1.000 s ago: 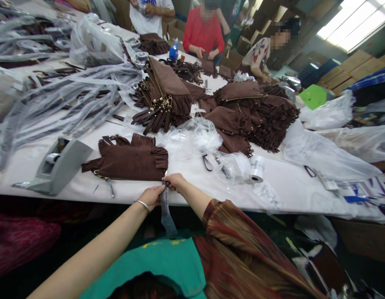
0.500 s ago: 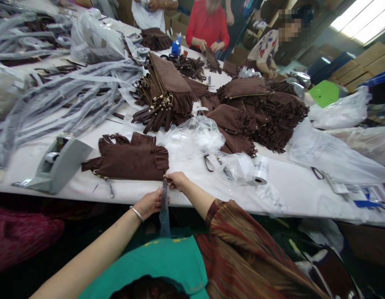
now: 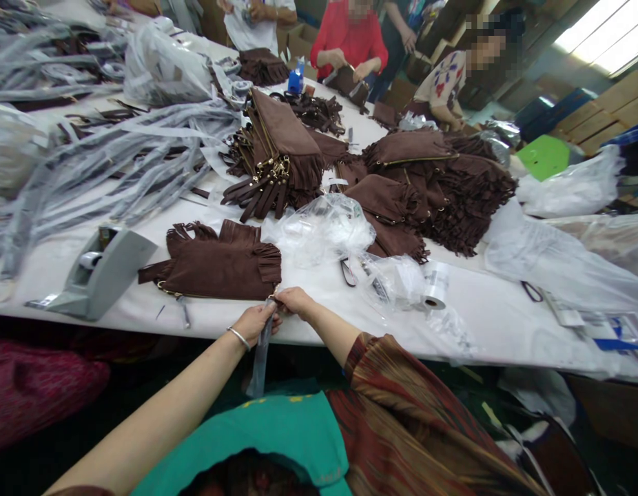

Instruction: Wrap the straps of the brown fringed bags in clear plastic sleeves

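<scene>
A brown fringed bag lies flat near the table's front edge, with its gold zipper along the near side. A dark wrist strap in a clear plastic sleeve hangs down from the bag's right front corner, over the table edge. My left hand is closed around the strap's upper part. Just to the right, my right hand pinches the strap's top end by the gold fitting at the bag's corner. My fingers partly hide that fitting.
A grey tape dispenser stands left of the bag. Behind are stacked brown fringed bags, plastic-wrapped straps and crumpled clear plastic. A white roll lies to the right. Several people work across the table.
My left hand has slid up the strap, closer to my right hand. The sleeve's lower end has swung left. The person in red has raised a brown piece between both hands.
</scene>
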`<state>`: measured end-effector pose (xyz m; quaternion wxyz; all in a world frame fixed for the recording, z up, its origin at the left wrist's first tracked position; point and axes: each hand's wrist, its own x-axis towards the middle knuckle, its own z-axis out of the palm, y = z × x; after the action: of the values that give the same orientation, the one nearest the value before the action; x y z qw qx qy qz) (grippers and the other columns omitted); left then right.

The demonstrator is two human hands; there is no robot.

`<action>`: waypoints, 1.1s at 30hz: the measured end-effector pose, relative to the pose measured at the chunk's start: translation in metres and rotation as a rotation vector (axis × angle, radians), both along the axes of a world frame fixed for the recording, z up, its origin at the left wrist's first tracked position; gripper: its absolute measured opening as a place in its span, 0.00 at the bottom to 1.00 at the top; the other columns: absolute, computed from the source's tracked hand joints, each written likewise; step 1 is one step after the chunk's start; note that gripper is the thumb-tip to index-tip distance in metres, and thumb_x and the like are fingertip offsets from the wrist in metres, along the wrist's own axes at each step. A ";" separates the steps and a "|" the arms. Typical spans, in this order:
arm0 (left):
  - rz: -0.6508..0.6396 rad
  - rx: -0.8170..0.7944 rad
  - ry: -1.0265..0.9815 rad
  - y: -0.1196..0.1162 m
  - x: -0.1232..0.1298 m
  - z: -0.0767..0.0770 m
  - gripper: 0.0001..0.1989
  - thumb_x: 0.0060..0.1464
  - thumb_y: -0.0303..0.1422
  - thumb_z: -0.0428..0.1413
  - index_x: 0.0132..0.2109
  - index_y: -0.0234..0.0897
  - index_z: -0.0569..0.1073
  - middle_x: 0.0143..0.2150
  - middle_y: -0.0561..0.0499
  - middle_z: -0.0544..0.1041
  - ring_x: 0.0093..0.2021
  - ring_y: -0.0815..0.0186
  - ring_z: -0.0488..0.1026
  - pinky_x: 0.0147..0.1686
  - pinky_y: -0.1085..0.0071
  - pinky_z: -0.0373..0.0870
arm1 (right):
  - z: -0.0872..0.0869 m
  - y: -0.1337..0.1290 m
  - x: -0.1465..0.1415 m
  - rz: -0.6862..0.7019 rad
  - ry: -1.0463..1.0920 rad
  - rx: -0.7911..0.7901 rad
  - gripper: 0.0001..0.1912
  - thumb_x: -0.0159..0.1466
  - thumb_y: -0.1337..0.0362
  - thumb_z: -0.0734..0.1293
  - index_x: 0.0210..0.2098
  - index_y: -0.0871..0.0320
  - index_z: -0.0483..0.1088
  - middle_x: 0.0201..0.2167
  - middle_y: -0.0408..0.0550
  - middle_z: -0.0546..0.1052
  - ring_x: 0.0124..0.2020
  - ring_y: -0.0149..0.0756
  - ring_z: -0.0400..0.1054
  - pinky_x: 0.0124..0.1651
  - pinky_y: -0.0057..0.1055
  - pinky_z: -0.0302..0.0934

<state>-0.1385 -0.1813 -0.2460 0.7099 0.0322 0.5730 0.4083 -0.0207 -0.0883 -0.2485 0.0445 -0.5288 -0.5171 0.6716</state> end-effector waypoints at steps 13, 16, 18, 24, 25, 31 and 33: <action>-0.011 -0.033 -0.004 0.010 -0.013 0.004 0.19 0.63 0.42 0.47 0.40 0.31 0.74 0.33 0.42 0.79 0.31 0.61 0.77 0.32 0.64 0.75 | -0.007 -0.002 0.008 0.138 -0.022 0.720 0.06 0.53 0.73 0.66 0.23 0.59 0.72 0.32 0.45 0.76 0.35 0.33 0.69 0.42 0.28 0.63; -0.057 0.066 0.312 0.011 -0.012 -0.007 0.16 0.59 0.42 0.51 0.39 0.32 0.75 0.33 0.43 0.79 0.30 0.61 0.76 0.28 0.67 0.72 | -0.016 -0.001 0.004 0.071 0.020 0.807 0.08 0.53 0.75 0.65 0.21 0.58 0.69 0.36 0.48 0.76 0.40 0.34 0.70 0.47 0.29 0.64; -0.053 0.095 0.483 0.012 -0.012 -0.014 0.14 0.54 0.42 0.55 0.37 0.34 0.75 0.31 0.45 0.79 0.30 0.60 0.76 0.28 0.69 0.70 | -0.021 -0.002 0.004 0.068 0.029 0.795 0.08 0.53 0.75 0.65 0.21 0.58 0.69 0.35 0.47 0.77 0.38 0.34 0.70 0.46 0.30 0.64; 0.012 0.194 0.596 0.016 -0.009 -0.024 0.20 0.43 0.39 0.63 0.44 0.35 0.76 0.33 0.48 0.80 0.33 0.63 0.75 0.34 0.71 0.70 | -0.025 -0.005 0.009 0.019 0.062 0.820 0.06 0.53 0.74 0.65 0.22 0.58 0.68 0.42 0.50 0.76 0.41 0.34 0.71 0.47 0.31 0.65; 0.017 0.228 0.556 0.017 -0.009 -0.024 0.21 0.43 0.40 0.63 0.45 0.35 0.76 0.35 0.47 0.80 0.34 0.63 0.75 0.35 0.70 0.70 | -0.024 -0.005 0.010 0.016 0.078 0.825 0.06 0.53 0.74 0.65 0.22 0.58 0.68 0.42 0.50 0.76 0.42 0.35 0.71 0.47 0.31 0.65; 0.073 0.266 0.433 0.025 -0.011 -0.025 0.22 0.37 0.43 0.66 0.38 0.34 0.78 0.36 0.46 0.80 0.35 0.63 0.75 0.36 0.71 0.70 | -0.023 -0.008 0.011 0.067 0.143 0.847 0.05 0.56 0.71 0.65 0.24 0.58 0.69 0.35 0.47 0.77 0.39 0.34 0.71 0.46 0.29 0.64; 0.070 0.239 0.419 0.026 -0.012 -0.025 0.20 0.36 0.44 0.66 0.35 0.33 0.78 0.31 0.47 0.79 0.31 0.64 0.74 0.31 0.71 0.69 | -0.022 -0.010 0.012 0.086 0.110 0.813 0.04 0.56 0.69 0.65 0.26 0.57 0.70 0.31 0.45 0.77 0.35 0.33 0.70 0.42 0.28 0.64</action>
<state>-0.1504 -0.1557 -0.2713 0.5521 0.1799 0.6560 0.4821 -0.0090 -0.0985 -0.2708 0.2491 -0.4093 -0.7587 0.4414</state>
